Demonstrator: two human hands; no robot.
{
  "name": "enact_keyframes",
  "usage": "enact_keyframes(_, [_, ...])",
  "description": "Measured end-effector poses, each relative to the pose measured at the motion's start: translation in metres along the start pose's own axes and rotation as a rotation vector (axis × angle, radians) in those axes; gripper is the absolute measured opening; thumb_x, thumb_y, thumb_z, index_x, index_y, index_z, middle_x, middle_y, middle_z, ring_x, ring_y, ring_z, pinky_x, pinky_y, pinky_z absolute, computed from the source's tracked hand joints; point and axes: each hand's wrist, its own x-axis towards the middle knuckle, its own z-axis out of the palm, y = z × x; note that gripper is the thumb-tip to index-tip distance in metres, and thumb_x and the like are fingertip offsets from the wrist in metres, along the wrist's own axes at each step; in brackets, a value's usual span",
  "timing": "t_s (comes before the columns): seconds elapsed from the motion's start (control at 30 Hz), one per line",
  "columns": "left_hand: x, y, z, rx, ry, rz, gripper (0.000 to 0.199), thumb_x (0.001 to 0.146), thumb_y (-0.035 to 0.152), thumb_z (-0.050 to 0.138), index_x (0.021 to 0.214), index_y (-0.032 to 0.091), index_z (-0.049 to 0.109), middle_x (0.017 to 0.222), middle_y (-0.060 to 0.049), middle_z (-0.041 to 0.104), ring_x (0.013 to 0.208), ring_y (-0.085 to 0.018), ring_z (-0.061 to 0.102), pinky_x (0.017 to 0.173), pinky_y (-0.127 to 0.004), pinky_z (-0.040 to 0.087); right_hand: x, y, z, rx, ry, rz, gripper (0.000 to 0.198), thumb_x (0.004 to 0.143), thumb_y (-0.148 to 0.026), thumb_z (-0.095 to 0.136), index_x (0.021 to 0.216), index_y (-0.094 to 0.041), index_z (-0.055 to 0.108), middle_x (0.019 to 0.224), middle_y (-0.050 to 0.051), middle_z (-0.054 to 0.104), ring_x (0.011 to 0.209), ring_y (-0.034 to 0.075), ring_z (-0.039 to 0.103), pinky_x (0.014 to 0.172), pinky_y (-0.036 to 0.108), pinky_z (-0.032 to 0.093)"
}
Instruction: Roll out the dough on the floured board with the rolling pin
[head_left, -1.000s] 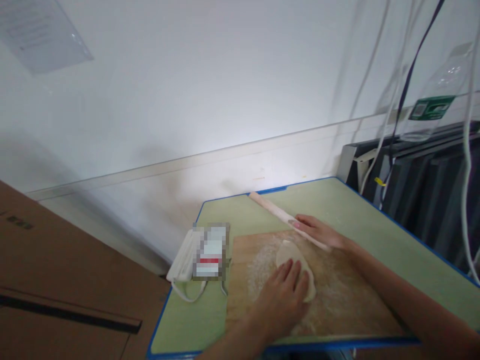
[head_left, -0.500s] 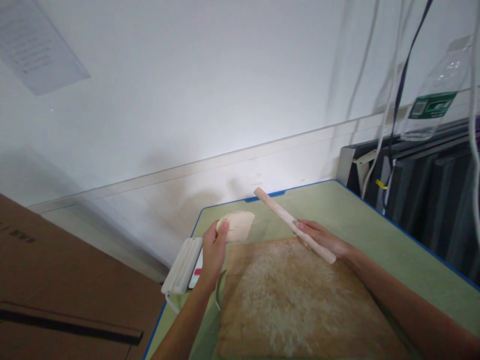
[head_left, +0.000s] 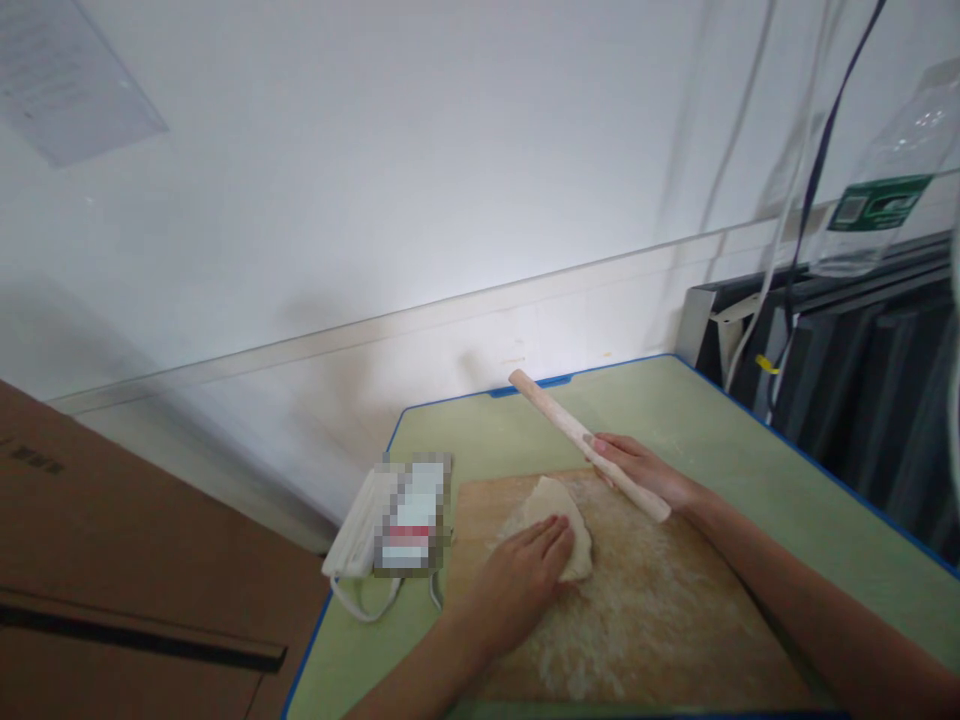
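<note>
A flattened piece of pale dough [head_left: 554, 497] lies on the floury wooden board [head_left: 645, 620]. My left hand [head_left: 527, 570] rests on top of it, fingers stretched out together and pressed flat against the dough; the thumb is hidden. Over the board's far right edge, my right hand [head_left: 634, 466] is closed around a slim wooden rolling pin [head_left: 551, 408]. The pin slants, its far end pointing up and left, and it stays apart from the dough.
Left of the board, on the green blue-edged table [head_left: 667, 395], sit a white strapped pouch-like item [head_left: 364, 530] and a blurred-out phone-like object [head_left: 412, 520]. A brown carton [head_left: 135, 560] stands at left. Dark panels [head_left: 877, 350], hanging cables and a clear bottle [head_left: 874, 200] are at right.
My left hand has brought the dough from beyond the board's far left corner down onto the board, and its pinch has become a flat press. The right hand and rolling pin barely moved.
</note>
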Motion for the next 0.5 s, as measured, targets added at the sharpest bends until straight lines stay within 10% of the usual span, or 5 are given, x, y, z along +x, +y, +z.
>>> enact_keyframes(0.17, [0.007, -0.009, -0.026, -0.454, 0.31, -0.341, 0.027, 0.086, 0.028, 0.045, 0.106, 0.019, 0.061, 0.106, -0.003, 0.065, 0.099, -0.019, 0.058, 0.089, -0.03, 0.043, 0.0, 0.004, -0.001, -0.028, 0.004, 0.002, 0.05, 0.07, -0.07, 0.043, 0.066, -0.02, 0.048, 0.055, -0.004, 0.045, 0.05, 0.011, 0.043, 0.047, 0.024, 0.033])
enact_keyframes(0.33, [0.0, -0.021, -0.04, -0.454, 0.545, -0.445, 0.035, 0.089, 0.032, 0.036, 0.111, 0.016, 0.058, 0.109, -0.005, 0.063, 0.099, -0.02, 0.057, 0.088, -0.033, 0.043, 0.0, 0.003, 0.0, -0.059, -0.001, 0.002, 0.051, 0.073, -0.07, 0.037, 0.07, -0.02, 0.049, 0.055, -0.004, 0.044, 0.049, 0.011, 0.043, 0.047, 0.024, 0.033])
enact_keyframes(0.5, [-0.014, -0.009, -0.01, -0.322, 0.241, -0.154, 0.038, 0.088, 0.024, 0.04, 0.125, 0.017, 0.046, 0.127, -0.007, 0.049, 0.117, -0.018, 0.045, 0.099, -0.031, 0.035, 0.002, 0.005, 0.001, -0.129, -0.027, -0.015, 0.047, 0.076, -0.066, 0.036, 0.069, -0.02, 0.047, 0.058, -0.003, 0.046, 0.053, 0.012, 0.046, 0.049, 0.025, 0.035])
